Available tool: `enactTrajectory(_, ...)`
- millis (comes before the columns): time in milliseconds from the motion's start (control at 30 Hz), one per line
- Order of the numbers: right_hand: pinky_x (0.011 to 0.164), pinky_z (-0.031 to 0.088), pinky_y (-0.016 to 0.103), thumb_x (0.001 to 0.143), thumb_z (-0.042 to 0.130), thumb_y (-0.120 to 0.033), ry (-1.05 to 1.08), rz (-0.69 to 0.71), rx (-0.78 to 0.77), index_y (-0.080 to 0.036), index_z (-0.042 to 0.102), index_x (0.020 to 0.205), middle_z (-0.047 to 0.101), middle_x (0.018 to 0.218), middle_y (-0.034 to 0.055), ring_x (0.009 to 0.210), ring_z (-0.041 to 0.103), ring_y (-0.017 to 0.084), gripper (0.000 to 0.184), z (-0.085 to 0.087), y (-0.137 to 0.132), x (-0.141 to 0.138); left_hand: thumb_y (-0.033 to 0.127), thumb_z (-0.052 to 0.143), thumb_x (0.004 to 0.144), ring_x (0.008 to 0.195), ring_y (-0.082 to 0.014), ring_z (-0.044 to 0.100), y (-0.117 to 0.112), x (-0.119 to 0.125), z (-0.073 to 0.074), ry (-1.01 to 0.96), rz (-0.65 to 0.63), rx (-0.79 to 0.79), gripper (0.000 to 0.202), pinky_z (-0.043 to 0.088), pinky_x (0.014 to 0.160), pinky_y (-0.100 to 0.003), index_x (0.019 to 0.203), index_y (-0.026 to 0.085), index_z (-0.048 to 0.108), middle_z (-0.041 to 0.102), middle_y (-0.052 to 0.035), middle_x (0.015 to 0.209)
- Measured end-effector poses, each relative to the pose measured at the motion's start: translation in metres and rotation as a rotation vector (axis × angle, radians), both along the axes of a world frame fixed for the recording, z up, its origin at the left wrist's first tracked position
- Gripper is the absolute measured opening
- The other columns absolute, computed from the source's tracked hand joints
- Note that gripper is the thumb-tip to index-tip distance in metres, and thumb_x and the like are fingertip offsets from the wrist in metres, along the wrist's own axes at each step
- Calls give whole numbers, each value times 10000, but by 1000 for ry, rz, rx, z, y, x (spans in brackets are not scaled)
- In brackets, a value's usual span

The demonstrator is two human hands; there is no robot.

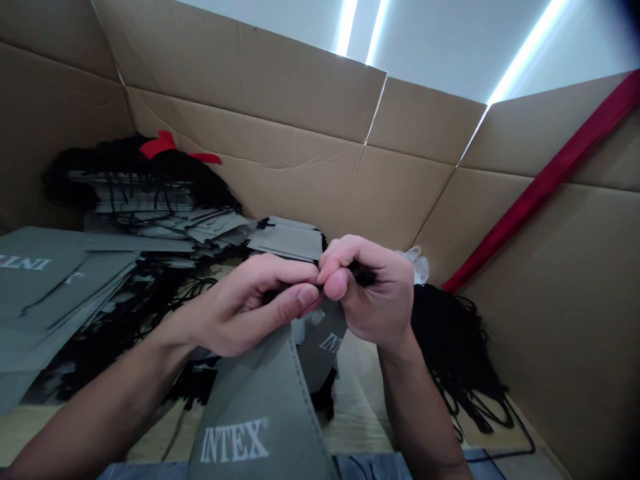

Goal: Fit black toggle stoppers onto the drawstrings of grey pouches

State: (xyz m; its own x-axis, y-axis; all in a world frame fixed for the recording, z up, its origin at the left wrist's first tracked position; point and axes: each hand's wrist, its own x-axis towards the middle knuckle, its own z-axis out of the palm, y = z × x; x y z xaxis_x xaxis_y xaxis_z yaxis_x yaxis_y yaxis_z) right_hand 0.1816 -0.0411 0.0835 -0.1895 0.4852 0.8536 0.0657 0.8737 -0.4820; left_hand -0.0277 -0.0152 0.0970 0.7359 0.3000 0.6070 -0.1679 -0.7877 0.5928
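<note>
A grey fabric drawstring bag (255, 400), printed INTEX in white and stitched along one side, hangs down from my left hand (260, 300). My left thumb and fingers are closed on its top edge. My right hand (373, 287) is closed in a pinch, thumb against forefinger, touching the left fingertips. A bit of black cord (364, 273) shows inside the right hand; most of it is hidden by the fingers. Behind the wrists, another grey INTEX bag (320, 350) lies partly covered on the table.
Stacked grey bags (50, 280) with black cords lie at the left, and a further pile (145, 193) sits behind them. A bundle of black cords (450, 340) lies at the right. Cardboard walls (280, 147) surround the table; a red strip (540, 180) slants down the right one.
</note>
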Motion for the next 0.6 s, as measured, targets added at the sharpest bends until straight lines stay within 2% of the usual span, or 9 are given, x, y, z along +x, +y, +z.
enactTrajectory(133, 639, 564, 284, 993, 844, -552, 1, -5, -46, -214, 781, 829, 749, 792, 28, 710, 682, 157, 381, -1, 0, -1, 348, 539, 1152, 594, -111, 362, 2, -2, -1, 24, -2, -47, 328, 305, 520, -256, 876, 190, 621, 430, 42, 683)
enactTrajectory(367, 656, 587, 285, 989, 843, -568, 0, 31, -113, -217, 778, 829, 757, 803, 30, 721, 690, 161, 391, -2, -2, -4, 386, 550, 1153, 607, -107, 390, 5, -8, -3, 66, -24, -58, 363, 347, 549, -252, 865, 179, 626, 468, 34, 694)
enactTrajectory(500, 637, 582, 260, 980, 877, -490, 11, 14, -110, -216, 794, 845, 777, 802, 15, 706, 701, 145, 317, 3, -5, -5, 445, 524, 1168, 632, -109, 423, 7, -9, -1, 79, -62, -120, 409, 377, 568, -241, 879, 177, 632, 499, 26, 725)
enactTrajectory(600, 613, 558, 239, 953, 917, -424, 41, -56, -119, -222, 807, 852, 780, 785, -6, 668, 683, 123, 252, 10, -9, -1, 482, 549, 1156, 653, -117, 485, 10, -9, 3, 126, -28, -161, 402, 400, 573, -233, 921, 182, 678, 562, 15, 759)
